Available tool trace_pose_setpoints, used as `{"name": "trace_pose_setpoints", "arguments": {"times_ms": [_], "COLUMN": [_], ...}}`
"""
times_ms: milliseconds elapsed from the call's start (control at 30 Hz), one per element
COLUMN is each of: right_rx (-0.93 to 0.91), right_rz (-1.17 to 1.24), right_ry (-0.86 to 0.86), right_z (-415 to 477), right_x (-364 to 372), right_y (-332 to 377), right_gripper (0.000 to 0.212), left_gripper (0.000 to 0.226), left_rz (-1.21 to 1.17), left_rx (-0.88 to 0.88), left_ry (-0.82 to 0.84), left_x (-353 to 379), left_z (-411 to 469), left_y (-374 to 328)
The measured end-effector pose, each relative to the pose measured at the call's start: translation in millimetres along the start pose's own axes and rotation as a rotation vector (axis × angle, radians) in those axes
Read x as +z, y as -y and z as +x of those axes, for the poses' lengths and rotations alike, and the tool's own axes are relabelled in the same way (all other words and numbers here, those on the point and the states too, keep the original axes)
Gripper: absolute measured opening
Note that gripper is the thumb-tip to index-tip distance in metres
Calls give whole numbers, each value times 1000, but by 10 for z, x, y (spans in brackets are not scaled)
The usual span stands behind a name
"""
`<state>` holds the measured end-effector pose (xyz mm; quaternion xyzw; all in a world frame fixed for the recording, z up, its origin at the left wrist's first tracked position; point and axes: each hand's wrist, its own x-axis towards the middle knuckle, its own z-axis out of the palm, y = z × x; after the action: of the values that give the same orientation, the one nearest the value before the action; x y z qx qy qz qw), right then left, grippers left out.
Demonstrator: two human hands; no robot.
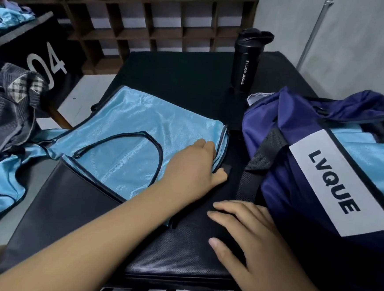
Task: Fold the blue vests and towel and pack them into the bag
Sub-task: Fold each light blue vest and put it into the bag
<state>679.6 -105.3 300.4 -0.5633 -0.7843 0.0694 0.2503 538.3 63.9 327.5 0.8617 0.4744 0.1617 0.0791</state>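
A light blue vest (127,140) with dark trim lies spread on the black table (71,204), its left part hanging off the table's left edge. My left hand (194,166) grips the vest's right edge, fingers on top and thumb tucked beneath. My right hand (246,237) rests flat on the table with spread fingers, touching the navy bag (298,176). The bag stands at the right, white label reading LVQUE, with light blue fabric (374,155) showing in its opening. A grey checked towel (10,105) is heaped at the far left.
A black sport bottle (245,62) stands upright at the table's back, just behind the bag. A black box marked 04 (43,62) sits at the left with more blue cloth (8,16) on top. Wooden shelving (161,28) lines the back wall.
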Motion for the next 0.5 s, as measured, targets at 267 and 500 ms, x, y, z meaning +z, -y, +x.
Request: {"name": "trace_pose_setpoints", "arguments": {"times_ms": [267,500], "right_rx": [25,13], "right_rz": [13,56], "right_ry": [23,-34], "right_z": [-13,-14], "right_x": [-22,-65], "right_y": [21,63], "right_gripper": [40,39], "left_gripper": [23,17], "left_rz": [9,-111], "left_rx": [106,189], "left_ry": [37,57], "left_x": [-22,-73], "left_z": [-122,-553], "left_y": [-20,125]}}
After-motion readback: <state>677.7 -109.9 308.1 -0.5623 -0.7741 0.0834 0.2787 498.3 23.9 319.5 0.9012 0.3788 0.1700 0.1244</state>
